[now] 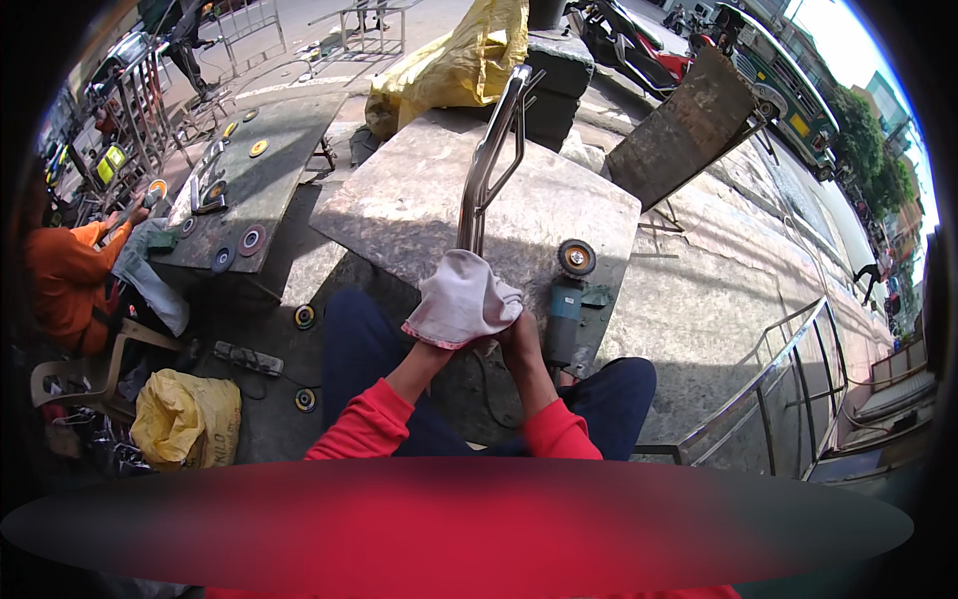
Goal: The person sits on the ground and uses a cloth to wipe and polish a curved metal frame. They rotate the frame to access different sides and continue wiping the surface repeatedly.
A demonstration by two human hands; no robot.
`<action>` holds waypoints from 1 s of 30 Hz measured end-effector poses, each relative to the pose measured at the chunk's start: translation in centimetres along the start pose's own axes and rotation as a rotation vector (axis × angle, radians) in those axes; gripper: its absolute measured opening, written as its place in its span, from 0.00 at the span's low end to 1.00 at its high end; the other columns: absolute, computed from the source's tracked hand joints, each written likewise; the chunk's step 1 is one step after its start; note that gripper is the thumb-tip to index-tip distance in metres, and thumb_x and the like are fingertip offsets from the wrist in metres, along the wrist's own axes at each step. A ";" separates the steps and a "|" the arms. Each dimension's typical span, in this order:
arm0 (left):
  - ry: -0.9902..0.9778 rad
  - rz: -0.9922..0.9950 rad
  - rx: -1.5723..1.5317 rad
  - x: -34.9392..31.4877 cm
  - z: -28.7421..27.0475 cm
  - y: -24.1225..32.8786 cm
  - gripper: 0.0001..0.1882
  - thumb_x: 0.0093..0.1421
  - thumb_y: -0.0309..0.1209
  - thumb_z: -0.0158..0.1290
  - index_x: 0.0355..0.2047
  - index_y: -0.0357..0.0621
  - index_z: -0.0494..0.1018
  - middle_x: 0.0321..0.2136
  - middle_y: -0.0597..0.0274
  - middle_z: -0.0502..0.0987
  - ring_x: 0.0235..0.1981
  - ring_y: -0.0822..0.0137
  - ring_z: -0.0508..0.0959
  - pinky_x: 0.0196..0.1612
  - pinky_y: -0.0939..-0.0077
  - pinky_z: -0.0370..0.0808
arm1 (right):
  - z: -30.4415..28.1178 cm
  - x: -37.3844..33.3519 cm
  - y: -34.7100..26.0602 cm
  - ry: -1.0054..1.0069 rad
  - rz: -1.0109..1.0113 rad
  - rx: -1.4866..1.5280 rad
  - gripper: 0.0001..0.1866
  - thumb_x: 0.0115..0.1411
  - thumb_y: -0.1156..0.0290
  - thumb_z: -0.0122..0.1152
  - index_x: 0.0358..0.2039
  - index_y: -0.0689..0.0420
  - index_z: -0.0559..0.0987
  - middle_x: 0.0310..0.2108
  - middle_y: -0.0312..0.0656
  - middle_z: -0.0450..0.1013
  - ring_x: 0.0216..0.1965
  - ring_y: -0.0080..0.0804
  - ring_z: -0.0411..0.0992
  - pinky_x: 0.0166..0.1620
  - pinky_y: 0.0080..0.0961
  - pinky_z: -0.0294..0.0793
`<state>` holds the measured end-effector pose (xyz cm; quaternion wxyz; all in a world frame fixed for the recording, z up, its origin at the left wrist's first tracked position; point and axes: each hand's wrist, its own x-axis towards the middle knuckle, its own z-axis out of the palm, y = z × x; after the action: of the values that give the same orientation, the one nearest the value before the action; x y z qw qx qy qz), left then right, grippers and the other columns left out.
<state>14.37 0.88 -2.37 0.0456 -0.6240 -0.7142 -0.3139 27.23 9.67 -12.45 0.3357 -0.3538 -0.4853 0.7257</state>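
A shiny bent metal tube (489,160) with a thinner side rail lies lengthwise on the board-topped table (399,180), pointing away from me. Over its near end drapes a pale cloth (464,295) with a reddish edge. My left hand (431,351) is under the cloth; only its wrist and heel show, and its fingers are hidden. At the cloth's right side, my right hand (520,335) is closed on the fabric with bent fingers. Just right of it rests a blue-green angle grinder (564,319) with a round disc (577,258) at its far end.
To the left, a person in orange (65,275) sits at another table (284,165) with several discs on it. Yellow sacks (190,417) (439,75) stand near and far. A power strip (247,357) lies on the floor. Right are a metal frame (758,399) and a leaning board (679,130).
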 end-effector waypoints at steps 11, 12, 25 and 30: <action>0.366 0.261 -0.282 1.8 -0.3 2.2 0.12 0.47 0.36 0.59 0.30 0.43 0.78 0.26 0.53 0.77 0.30 0.52 0.78 0.34 0.62 0.76 | 3.8 0.6 -14.7 0.142 -0.933 -0.019 0.33 0.54 0.89 0.46 0.62 0.66 0.57 0.51 0.52 0.68 0.54 0.36 0.68 0.59 0.26 0.63; 0.349 0.244 -0.292 1.8 -0.2 2.4 0.14 0.45 0.38 0.61 0.31 0.45 0.79 0.27 0.54 0.78 0.31 0.52 0.78 0.35 0.62 0.76 | 3.9 1.2 -15.3 0.081 -0.858 0.125 0.29 0.59 0.85 0.44 0.63 0.64 0.58 0.52 0.49 0.67 0.54 0.34 0.67 0.60 0.27 0.63; 0.275 0.044 -0.373 -0.2 1.3 2.6 0.13 0.51 0.36 0.64 0.34 0.45 0.78 0.27 0.55 0.77 0.27 0.53 0.78 0.30 0.66 0.74 | 3.7 3.9 -13.3 0.117 -0.751 -0.206 0.14 0.66 0.74 0.43 0.40 0.62 0.79 0.35 0.37 0.76 0.34 0.21 0.73 0.38 0.21 0.74; 0.278 -0.062 -0.710 0.0 1.9 2.8 0.08 0.50 0.30 0.63 0.30 0.44 0.77 0.26 0.55 0.76 0.26 0.52 0.77 0.30 0.66 0.73 | 3.2 4.8 -16.6 0.214 -0.461 0.396 0.17 0.66 0.68 0.38 0.43 0.64 0.75 0.37 0.43 0.74 0.37 0.30 0.73 0.42 0.25 0.73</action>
<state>17.53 1.90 -2.75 -0.0864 -0.5305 -0.5664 -0.6248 24.39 17.16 3.19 0.6028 -0.2365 -0.3640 0.6695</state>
